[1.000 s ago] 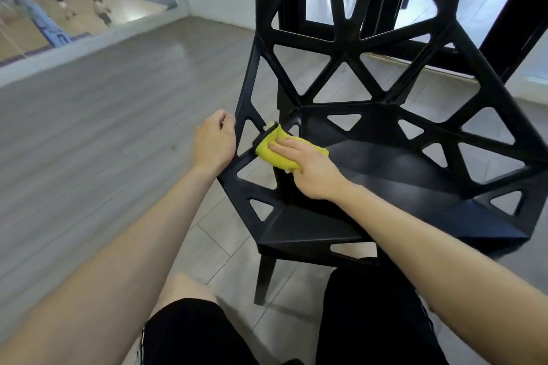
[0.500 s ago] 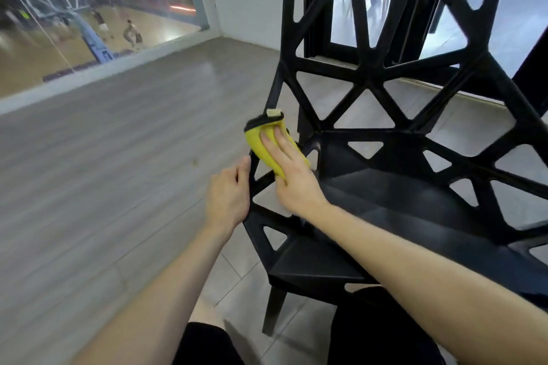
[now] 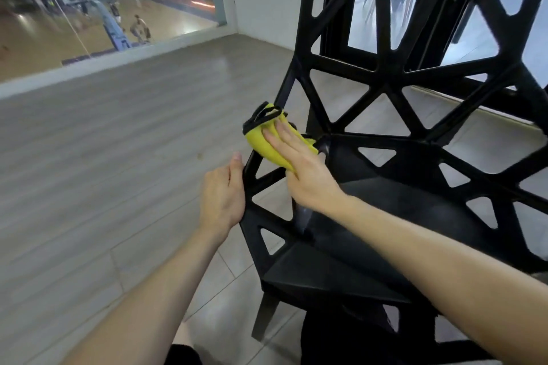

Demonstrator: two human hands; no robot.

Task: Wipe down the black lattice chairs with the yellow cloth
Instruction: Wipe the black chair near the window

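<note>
A black lattice chair (image 3: 394,83) of triangular struts stands in front of me, its seat low at the right. My right hand (image 3: 305,169) lies flat with straight fingers on the yellow cloth (image 3: 264,139), pressing it against the chair's left side frame. The cloth has a black edge and wraps over the strut. My left hand (image 3: 222,198) holds the outer edge of the same side frame just below, thumb pointing up along the strut; its fingers are hidden behind the frame.
Grey plank floor (image 3: 118,157) stretches to the left, tiled floor under the chair. A glass wall (image 3: 103,9) at the back left looks onto a sports court. Dark window frames (image 3: 335,9) stand behind the chair. My knees in black shorts are at the bottom.
My right hand has slid the cloth upward along the chair's left side frame. The view has tilted up, showing more of the backrest. My left hand stays on the frame edge.
</note>
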